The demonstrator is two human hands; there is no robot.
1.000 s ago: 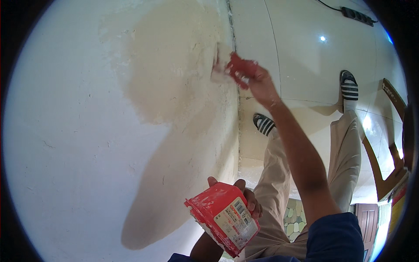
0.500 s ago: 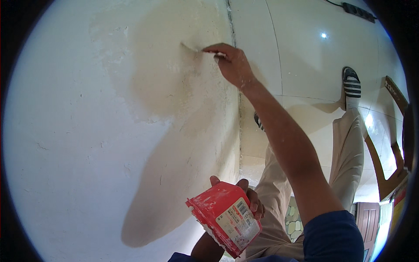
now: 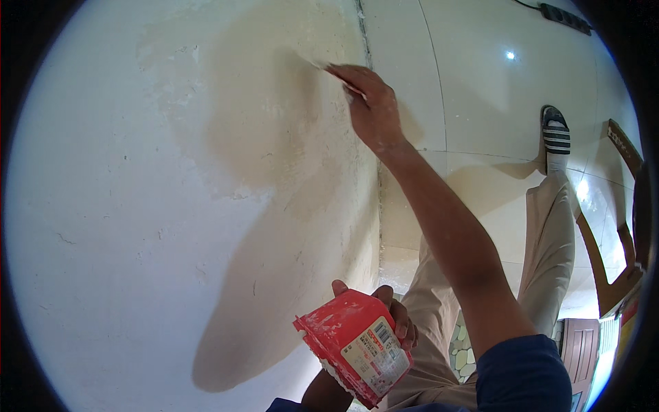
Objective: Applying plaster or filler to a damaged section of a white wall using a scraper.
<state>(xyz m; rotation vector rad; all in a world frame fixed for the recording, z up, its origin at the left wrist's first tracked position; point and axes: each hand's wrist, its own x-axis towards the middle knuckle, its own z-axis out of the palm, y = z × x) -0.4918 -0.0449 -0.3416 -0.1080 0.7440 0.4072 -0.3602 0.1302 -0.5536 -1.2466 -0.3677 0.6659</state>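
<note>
My right hand (image 3: 375, 106) reaches out along the white wall (image 3: 123, 226), its fingers closed on a putty knife. The thin blade of the putty knife (image 3: 314, 62) points left at the wall; I cannot tell whether it touches. Around it the wall carries a rough beige patch (image 3: 240, 123), partly under my arm's shadow. Low in the view, my left hand (image 3: 403, 323) grips a red plastic tub (image 3: 353, 329) with a pale label. White paste is smeared on the tub's side and caked along its rim. The tub is tilted, and its inside is hidden.
A ragged joint (image 3: 377, 206) runs between the wall and the tiled floor (image 3: 480, 89). My sandalled foot (image 3: 556, 134) stands on the tiles. A black power strip (image 3: 565, 18) lies at the far right, with a brown wooden chair (image 3: 604, 275) nearer. A stone-patterned mat (image 3: 463, 350) shows by my legs.
My right hand has shifted slightly to the right with the putty knife, and its blade has swung up and to the right. The red tub in my left hand is nearly still.
</note>
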